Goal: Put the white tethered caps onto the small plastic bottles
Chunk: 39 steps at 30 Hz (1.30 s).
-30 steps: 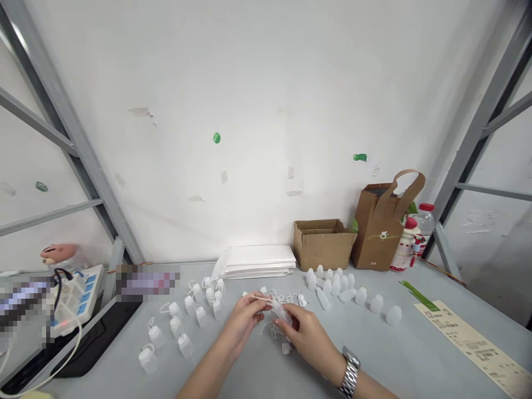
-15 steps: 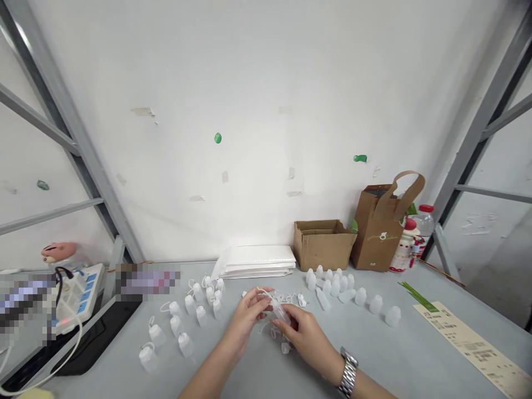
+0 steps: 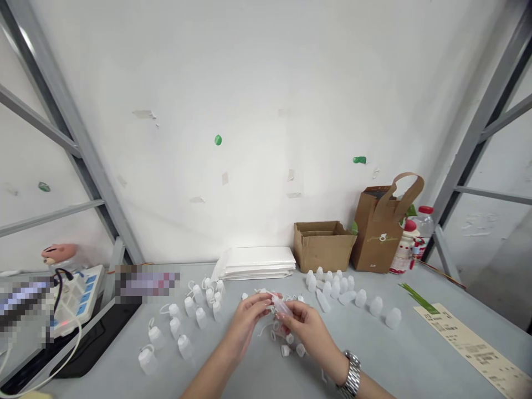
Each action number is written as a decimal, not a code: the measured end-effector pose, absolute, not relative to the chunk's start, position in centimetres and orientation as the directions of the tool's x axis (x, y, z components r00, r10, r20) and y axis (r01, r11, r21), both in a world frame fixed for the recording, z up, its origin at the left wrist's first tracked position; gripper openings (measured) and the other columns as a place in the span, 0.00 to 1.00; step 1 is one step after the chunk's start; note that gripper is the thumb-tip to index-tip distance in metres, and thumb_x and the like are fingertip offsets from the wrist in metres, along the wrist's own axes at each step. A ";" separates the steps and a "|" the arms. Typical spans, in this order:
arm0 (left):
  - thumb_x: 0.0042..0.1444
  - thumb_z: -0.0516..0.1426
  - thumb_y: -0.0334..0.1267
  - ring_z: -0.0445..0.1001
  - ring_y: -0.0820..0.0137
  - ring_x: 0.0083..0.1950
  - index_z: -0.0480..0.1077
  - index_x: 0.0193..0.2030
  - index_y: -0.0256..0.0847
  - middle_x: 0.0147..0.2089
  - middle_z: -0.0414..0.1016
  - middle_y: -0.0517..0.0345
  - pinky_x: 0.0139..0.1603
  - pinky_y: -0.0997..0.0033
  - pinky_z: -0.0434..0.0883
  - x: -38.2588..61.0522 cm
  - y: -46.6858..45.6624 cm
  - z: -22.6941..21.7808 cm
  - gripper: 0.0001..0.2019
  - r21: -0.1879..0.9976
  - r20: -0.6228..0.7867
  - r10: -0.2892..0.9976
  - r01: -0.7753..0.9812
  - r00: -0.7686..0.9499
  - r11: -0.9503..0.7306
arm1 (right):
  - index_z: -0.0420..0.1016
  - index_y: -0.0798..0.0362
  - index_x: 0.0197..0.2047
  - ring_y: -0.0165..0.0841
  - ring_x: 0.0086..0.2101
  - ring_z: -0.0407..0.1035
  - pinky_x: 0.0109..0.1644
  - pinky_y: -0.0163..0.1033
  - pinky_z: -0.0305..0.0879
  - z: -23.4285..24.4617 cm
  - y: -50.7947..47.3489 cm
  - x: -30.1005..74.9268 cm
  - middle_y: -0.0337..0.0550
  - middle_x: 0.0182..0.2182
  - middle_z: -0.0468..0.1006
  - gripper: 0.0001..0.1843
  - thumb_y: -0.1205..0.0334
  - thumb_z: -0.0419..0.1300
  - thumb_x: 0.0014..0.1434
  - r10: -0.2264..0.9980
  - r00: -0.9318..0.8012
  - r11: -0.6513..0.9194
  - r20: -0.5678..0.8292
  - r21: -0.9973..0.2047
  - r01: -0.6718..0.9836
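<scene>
My right hand (image 3: pixel 310 330) grips a small translucent plastic bottle (image 3: pixel 281 305) over the grey table (image 3: pixel 257 371). Against the bottle's upper end my left hand (image 3: pixel 248 318) is pinched, apparently on a thin white tethered cap; the cap itself is too small to make out. Below the hands lie loose white caps with strings (image 3: pixel 291 346). Left of the hands stand small bottles with looped caps (image 3: pixel 183 321). On the right, a group of plain small bottles (image 3: pixel 336 285) stands without loops.
At the back lie a stack of white padded envelopes (image 3: pixel 255 261), an open cardboard box (image 3: pixel 322 244) and a brown paper bag (image 3: pixel 380 227) with drink bottles (image 3: pixel 415 235) beside it. A power strip (image 3: pixel 77 296) sits far left, a printed paper strip (image 3: pixel 469 346) right. Grey shelf posts flank both sides.
Both hands have lifted slightly and come closer together around the bottle. The right hand turned the bottle more upright, and loose caps now show beneath it.
</scene>
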<state>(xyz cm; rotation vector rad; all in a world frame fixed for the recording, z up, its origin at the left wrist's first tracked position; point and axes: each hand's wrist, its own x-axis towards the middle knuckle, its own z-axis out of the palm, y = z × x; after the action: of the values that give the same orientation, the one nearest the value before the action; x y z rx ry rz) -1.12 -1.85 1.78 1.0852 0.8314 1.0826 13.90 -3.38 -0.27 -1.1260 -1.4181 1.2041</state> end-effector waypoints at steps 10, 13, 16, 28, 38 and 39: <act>0.48 0.58 0.39 0.65 0.58 0.57 0.73 0.46 0.40 0.50 0.75 0.51 0.59 0.59 0.57 -0.7 -2.7 2.5 0.17 0.959 -0.036 0.936 -0.252 0.350 0.132 | 0.68 0.53 0.43 0.34 0.28 0.68 0.34 0.38 0.64 -0.8 -4.7 14.3 0.44 0.30 0.75 0.10 0.61 0.49 0.61 0.787 -0.151 0.503 0.598 -0.480 0.719; 0.49 0.59 0.39 0.62 0.58 0.59 0.72 0.47 0.41 0.52 0.73 0.52 0.60 0.59 0.57 -0.7 -2.9 2.5 0.18 0.952 0.001 0.938 -0.288 0.346 0.105 | 0.68 0.52 0.45 0.34 0.28 0.68 0.35 0.39 0.65 -0.7 -4.8 14.3 0.45 0.32 0.76 0.11 0.60 0.49 0.62 0.779 -0.152 0.510 0.609 -0.474 0.718; 0.49 0.58 0.38 0.60 0.59 0.61 0.72 0.48 0.41 0.54 0.72 0.52 0.61 0.60 0.56 -0.8 -3.0 2.6 0.17 0.948 0.021 0.930 -0.301 0.368 0.098 | 0.68 0.51 0.45 0.33 0.26 0.68 0.33 0.37 0.65 -0.6 -4.8 14.2 0.44 0.32 0.77 0.12 0.57 0.50 0.62 0.839 -0.107 0.457 0.533 -0.585 0.671; 0.50 0.57 0.39 0.61 0.58 0.60 0.73 0.46 0.39 0.56 0.69 0.51 0.61 0.59 0.55 -0.6 -3.1 2.4 0.16 0.927 0.033 0.920 -0.355 0.392 0.117 | 0.69 0.52 0.43 0.32 0.25 0.67 0.32 0.36 0.64 -0.6 -4.9 14.1 0.43 0.31 0.77 0.12 0.56 0.51 0.61 0.849 -0.115 0.455 0.516 -0.603 0.656; 0.53 0.52 0.38 0.62 0.56 0.59 0.71 0.49 0.38 0.52 0.73 0.49 0.59 0.57 0.55 -0.5 -3.1 2.0 0.17 0.882 0.038 0.909 -0.442 0.414 0.164 | 0.68 0.52 0.38 0.33 0.24 0.67 0.29 0.36 0.62 -0.9 -4.9 14.0 0.40 0.23 0.73 0.10 0.56 0.50 0.62 0.774 -0.157 0.492 0.613 -0.427 0.759; 0.54 0.52 0.39 0.63 0.56 0.58 0.71 0.49 0.38 0.52 0.74 0.49 0.59 0.57 0.55 -0.5 -3.1 1.9 0.18 0.879 0.037 0.908 -0.446 0.416 0.168 | 0.67 0.52 0.38 0.33 0.25 0.68 0.29 0.36 0.62 -0.9 -4.9 14.0 0.40 0.24 0.74 0.09 0.57 0.50 0.62 0.762 -0.163 0.501 0.627 -0.411 0.761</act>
<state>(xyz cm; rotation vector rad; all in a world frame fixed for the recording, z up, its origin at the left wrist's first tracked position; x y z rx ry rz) -0.52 -3.13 1.89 0.9728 0.5821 1.0438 14.04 -4.90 -0.94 -1.2567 -1.9188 0.0007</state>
